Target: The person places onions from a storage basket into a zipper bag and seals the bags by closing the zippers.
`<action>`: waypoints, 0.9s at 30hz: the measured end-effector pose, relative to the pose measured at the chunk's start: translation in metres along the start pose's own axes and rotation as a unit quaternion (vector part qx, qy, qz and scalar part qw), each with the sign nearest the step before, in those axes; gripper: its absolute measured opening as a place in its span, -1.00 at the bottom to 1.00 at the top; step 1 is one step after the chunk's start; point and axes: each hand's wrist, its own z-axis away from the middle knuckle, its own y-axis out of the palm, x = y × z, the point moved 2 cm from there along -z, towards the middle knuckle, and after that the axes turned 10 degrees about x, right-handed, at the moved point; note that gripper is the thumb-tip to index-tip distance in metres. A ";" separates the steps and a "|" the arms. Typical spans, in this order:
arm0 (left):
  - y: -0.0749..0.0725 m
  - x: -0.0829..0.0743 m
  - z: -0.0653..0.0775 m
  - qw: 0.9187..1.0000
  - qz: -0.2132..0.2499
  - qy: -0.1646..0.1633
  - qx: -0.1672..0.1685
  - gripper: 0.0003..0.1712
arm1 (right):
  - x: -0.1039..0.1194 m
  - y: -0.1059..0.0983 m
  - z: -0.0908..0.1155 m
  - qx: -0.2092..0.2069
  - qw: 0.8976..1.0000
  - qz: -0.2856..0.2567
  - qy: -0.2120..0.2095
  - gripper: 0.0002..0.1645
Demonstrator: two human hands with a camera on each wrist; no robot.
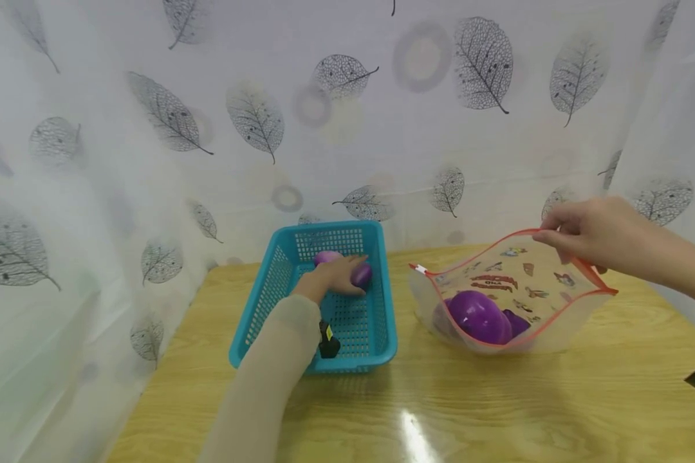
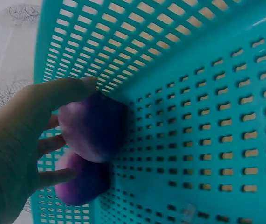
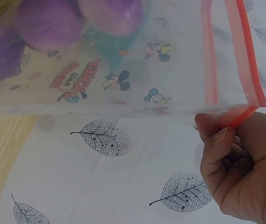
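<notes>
L hand (image 1: pixel 337 275): fingers spread round 1 of 2 purple items (image 2: pixel 93 130) in basket (image 1: pixel 387 296); contact unclear. R hand (image 1: pixel 602 226) pinches bag (image 1: pixel 518 273). Step: prob. pick-up; next move calls for firm L grip.

Basket (image 1: pixel 359 363) showing teal; purple objects (image 1: pixel 361 276) sitting upper centre of it. Right of frame: translucent bag (image 1: pixel 547 296) sporting cartoon prints, red-orange seal strip (image 3: pixel 242 46), purple contents (image 1: pixel 479 316). White backdrop (image 1: pixel 382 141) carrying grey leaf pattern; tabletop (image 1: pixel 475 405) showing yellow woodgrain.
</notes>
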 end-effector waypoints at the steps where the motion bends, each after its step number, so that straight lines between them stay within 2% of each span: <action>1: 0.002 0.001 -0.001 1.000 0.007 0.000 0.001 0.02 | -0.001 0.000 0.001 -0.003 1.000 0.004 -0.001 -0.82; 9: 0.014 0.005 -0.006 0.998 0.060 0.024 -0.012 -0.07 | -0.001 0.001 0.001 0.004 1.000 -0.001 0.011 -0.81; 11: 0.017 0.004 -0.006 0.996 0.081 0.032 -0.003 -0.11 | 0.000 0.001 0.001 0.008 1.000 0.000 0.018 -0.81; 14: 0.020 0.003 -0.007 0.994 0.101 0.031 0.029 -0.12 | 0.001 0.001 0.000 0.014 1.000 0.001 0.027 -0.81; 17: 0.022 0.002 -0.008 0.993 0.105 0.018 0.057 -0.08 | 0.002 0.000 -0.001 0.018 0.999 -0.002 0.034 -0.81; 22: 0.022 0.001 -0.007 0.991 0.112 -0.002 0.067 -0.04 | 0.002 0.001 -0.001 0.020 0.999 -0.011 0.043 -0.80; 25: 0.022 0.000 -0.003 0.986 0.140 -0.018 0.084 -0.02 | 0.003 0.002 -0.001 0.017 0.999 -0.017 0.041 -0.81; 27: 0.022 -0.001 0.000 0.979 0.172 -0.032 0.105 -0.01 | 0.002 0.002 -0.001 0.013 0.999 -0.020 0.039 -0.82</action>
